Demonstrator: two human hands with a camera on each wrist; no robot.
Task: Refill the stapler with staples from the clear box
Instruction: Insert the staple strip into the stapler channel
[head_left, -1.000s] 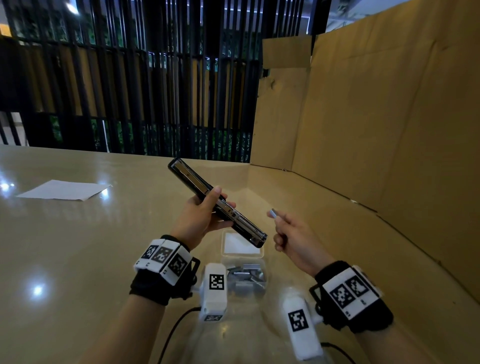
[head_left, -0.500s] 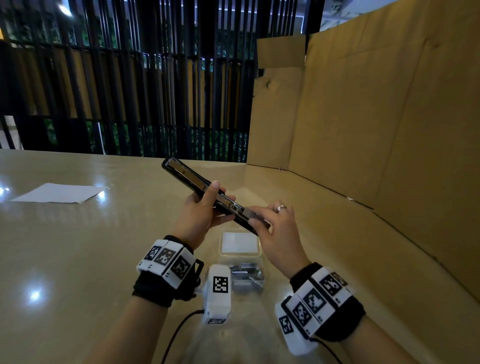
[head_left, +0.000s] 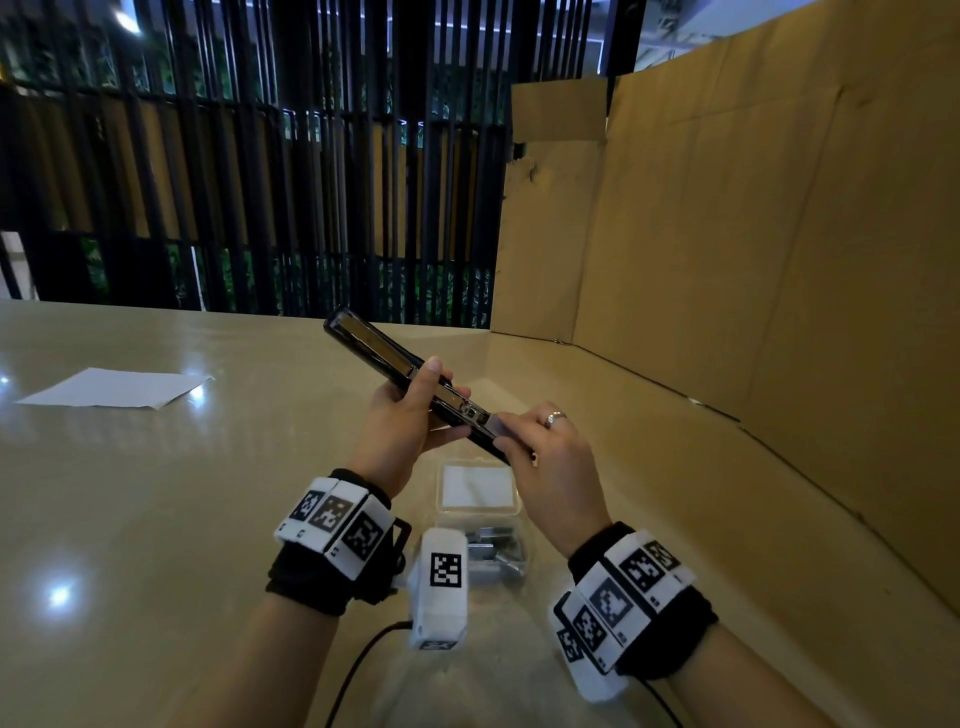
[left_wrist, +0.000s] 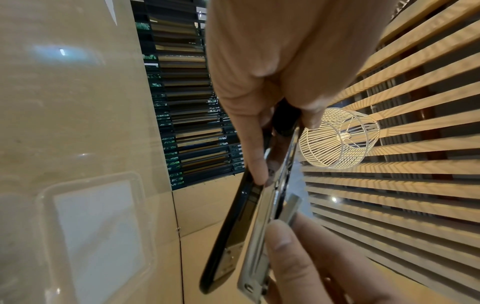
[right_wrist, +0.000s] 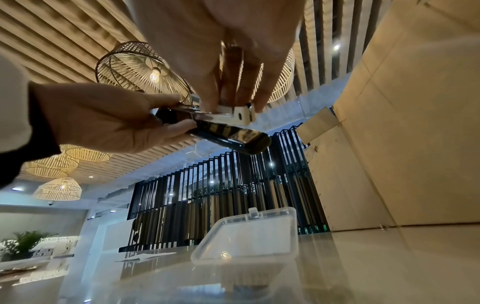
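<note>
Stapler (head_left: 410, 384), black, opened out flat, held in the air above the table (head_left: 156, 519) and tilted, its far end higher. Left hand (head_left: 402, 421) grasps its middle, thumb on top and fingers curled beneath. Right hand (head_left: 550, 457) pinches the metal staple channel (right_wrist: 228, 115) at the near end with its fingertips (right_wrist: 207, 102); whether a staple strip lies under them cannot be told. Directly below, on the table, the clear box (head_left: 480, 519) lies open: its lid (head_left: 478, 486), with a white label, is folded back on the far side; the near half holds a loose heap of staple strips (head_left: 496, 551). Far left, a paper sheet (head_left: 114, 388). Right, a cardboard wall (head_left: 753, 260).
</note>
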